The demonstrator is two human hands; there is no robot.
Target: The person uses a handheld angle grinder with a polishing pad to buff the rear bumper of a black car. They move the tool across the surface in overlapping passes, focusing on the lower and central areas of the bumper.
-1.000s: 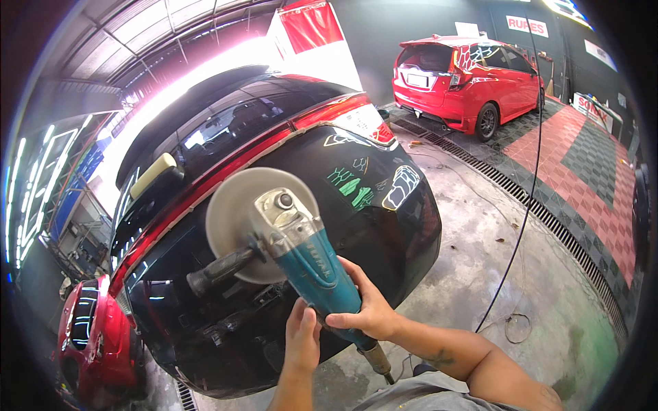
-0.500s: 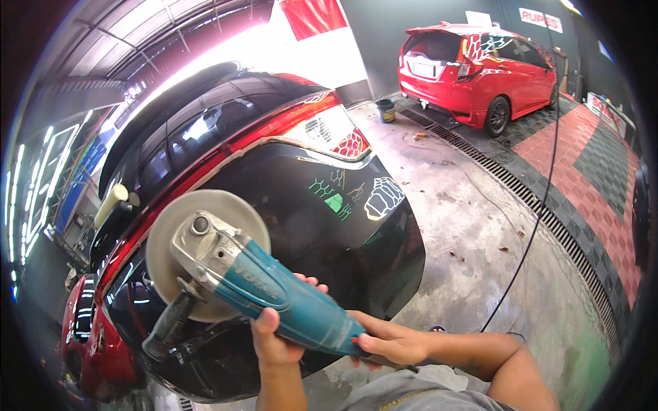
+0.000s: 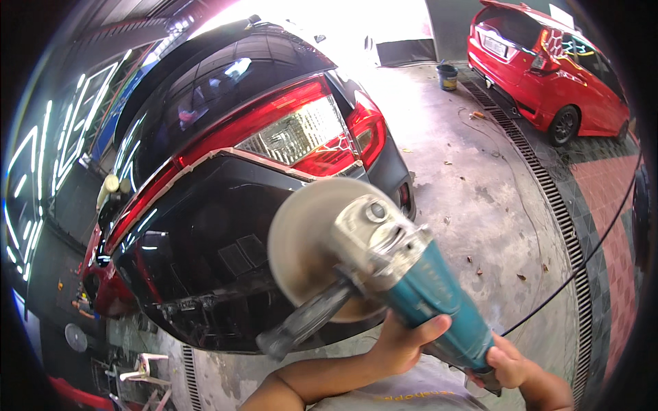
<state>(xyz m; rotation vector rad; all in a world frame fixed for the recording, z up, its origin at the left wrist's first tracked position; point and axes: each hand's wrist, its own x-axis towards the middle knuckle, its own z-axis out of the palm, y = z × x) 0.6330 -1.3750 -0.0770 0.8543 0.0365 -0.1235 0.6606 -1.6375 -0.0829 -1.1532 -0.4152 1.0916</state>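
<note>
Both my hands hold a teal corded polisher, tilted, its silver head up and to the left. My left hand wraps the middle of the body, thumb on top. My right hand grips the rear end near the cord. The round pale pad looks blurred, as if spinning. Its black side handle sticks out with no hand on it. Behind the pad is a black car's tailgate; I cannot tell whether they touch. Masking tape borders the red and clear tail light.
A black cable runs off to the right. A floor drain grate crosses the concrete floor. Beyond it stands a red car, with a dark bucket nearby. A white plastic chair is at the lower left.
The polisher has moved right, from before the tailgate's middle toward its right edge below the tail light. Both hands keep hold. My view has turned left, so the red car sits farther right.
</note>
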